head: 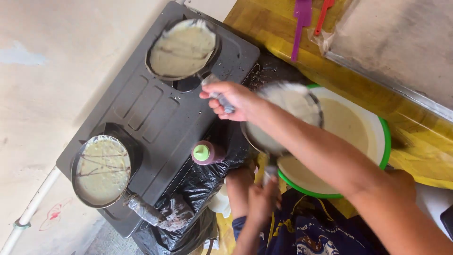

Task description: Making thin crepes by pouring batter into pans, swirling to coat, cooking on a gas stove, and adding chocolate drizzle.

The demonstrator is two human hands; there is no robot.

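My right hand [231, 100] reaches across to the grey two-burner stove [151, 113] and grips the handle of the far pan [181, 47], which is coated with pale batter. My left hand [262, 198] grips the handle of a second small pan [288, 106]. This pan is tilted over a green-rimmed white bowl [384, 141] of pale batter, and my right forearm crosses above it. A third pan [101, 170] sits on the near burner, its batter streaked with brown lines.
A squeeze bottle with a green cap [206, 153] lies on a black plastic bag [198, 193] beside the stove. Purple [301, 23] and red [323, 14] spatulas lie on the yellow wooden table [255, 26]. A plastic-wrapped metal tray [401, 42] sits at top right.
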